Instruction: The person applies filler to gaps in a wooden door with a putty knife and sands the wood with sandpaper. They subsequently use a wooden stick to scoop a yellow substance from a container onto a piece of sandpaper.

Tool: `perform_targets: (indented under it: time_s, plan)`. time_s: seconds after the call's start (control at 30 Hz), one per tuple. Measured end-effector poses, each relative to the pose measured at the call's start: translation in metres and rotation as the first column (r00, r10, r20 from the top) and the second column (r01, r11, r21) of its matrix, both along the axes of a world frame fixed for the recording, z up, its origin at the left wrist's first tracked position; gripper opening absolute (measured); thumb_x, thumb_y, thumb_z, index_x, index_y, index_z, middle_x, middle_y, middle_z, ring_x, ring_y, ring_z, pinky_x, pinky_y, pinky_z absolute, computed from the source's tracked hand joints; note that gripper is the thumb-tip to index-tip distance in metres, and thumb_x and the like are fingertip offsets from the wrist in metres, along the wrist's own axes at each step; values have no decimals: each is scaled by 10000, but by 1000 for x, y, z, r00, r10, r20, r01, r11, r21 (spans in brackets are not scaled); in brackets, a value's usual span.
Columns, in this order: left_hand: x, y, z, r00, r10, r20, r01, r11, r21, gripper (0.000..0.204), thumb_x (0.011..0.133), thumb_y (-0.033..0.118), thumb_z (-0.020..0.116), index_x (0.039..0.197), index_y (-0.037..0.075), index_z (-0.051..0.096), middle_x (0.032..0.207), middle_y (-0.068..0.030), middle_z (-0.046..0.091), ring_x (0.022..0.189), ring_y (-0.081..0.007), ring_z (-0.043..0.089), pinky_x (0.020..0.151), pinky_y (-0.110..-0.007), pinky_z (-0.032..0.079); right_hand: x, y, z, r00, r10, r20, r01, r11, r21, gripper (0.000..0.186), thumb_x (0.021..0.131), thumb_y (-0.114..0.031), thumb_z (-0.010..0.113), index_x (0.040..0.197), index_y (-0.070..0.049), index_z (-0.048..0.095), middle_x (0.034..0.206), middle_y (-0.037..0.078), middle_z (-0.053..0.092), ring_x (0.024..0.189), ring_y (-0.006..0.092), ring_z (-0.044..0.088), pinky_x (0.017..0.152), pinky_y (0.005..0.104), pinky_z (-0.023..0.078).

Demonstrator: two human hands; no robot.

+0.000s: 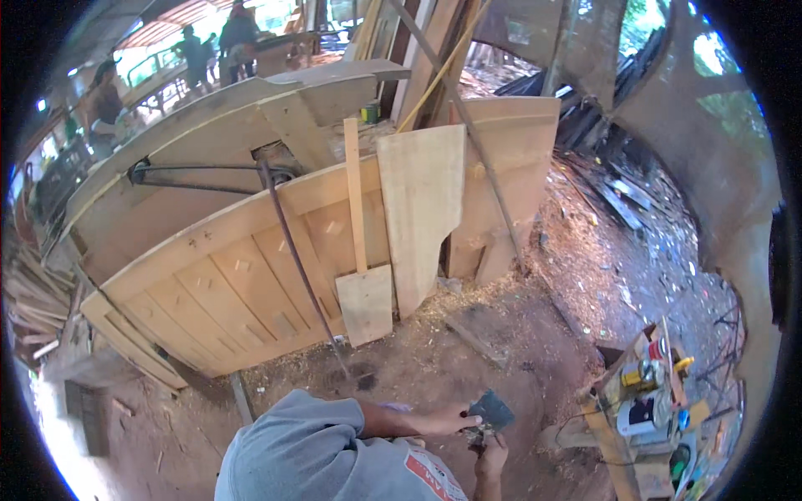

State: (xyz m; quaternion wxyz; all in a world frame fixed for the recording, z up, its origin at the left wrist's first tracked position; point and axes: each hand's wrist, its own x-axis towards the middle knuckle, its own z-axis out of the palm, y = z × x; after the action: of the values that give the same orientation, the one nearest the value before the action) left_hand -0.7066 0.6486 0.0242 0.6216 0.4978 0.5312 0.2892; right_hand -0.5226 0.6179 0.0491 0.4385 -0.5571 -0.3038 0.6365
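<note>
I observe 1 dark blue-green sheet (493, 407) above the dirt floor (539, 392), its left edge pinched by the left hand (454, 421). Right hand (493, 452) curls at its lower edge; I cannot tell whether those fingers grip.

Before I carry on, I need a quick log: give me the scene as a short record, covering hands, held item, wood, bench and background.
Left hand: grips the sheet's left side
Right hand: at the sheet's lower edge, grip unclear
Held item: dark blue-green sheet, material unclear
Wood: large curved wooden structure; pale board upright against it
Bench: wooden bench at right, with white container
Background: people, upper left
</note>
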Motion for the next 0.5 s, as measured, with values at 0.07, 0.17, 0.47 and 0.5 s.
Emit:
perform_targets:
  time_s: [0.07, 0.17, 0.47, 0.5]
  plan:
    - [10, 22, 2, 995, 80, 53, -79, 997, -25, 378, 980, 352, 640, 1157, 18, 642, 894, -86, 697, 773, -214, 639, 703, -399, 518, 10, 32, -11, 1000, 18, -19, -18, 999, -32, 203, 940, -139, 594, 1069, 3, 663, 955, 88, 702, 774, 186, 698, 586, 327, 565]
    - [12, 63, -13, 981, 174, 84, -179, 982, 60, 314, 963, 260, 668, 1166, 23, 631, 942, -74, 684, 838, -182, 629, 757, -372, 521, 0, 75, -9, 998, 15, -61, -17, 999, -37, 216, 947, -138, 593, 1092, 7, 663, 951, 74, 693, 768, 173, 679, 599, 326, 554]
    - [36, 242, -32, 889, 248, 385, -139, 947, -290, 204, 919, 94, 642, 1105, 40, 707, 996, -72, 726, 926, -216, 681, 880, -381, 537, 34, 222, -16, 945, 164, 283, -166, 986, -18, 231, 986, -207, 628, 974, 15, 690, 809, 54, 675, 709, 130, 615, 670, 297, 511]
    - [51, 263, -29, 829, 315, 463, -159, 925, -345, 173, 926, 86, 639, 1078, 18, 690, 991, -83, 723, 906, -203, 685, 856, -359, 541, 43, 237, -1, 948, 128, 290, -119, 992, -50, 235, 989, -213, 626, 989, 13, 691, 814, 54, 680, 716, 129, 618, 674, 299, 512]
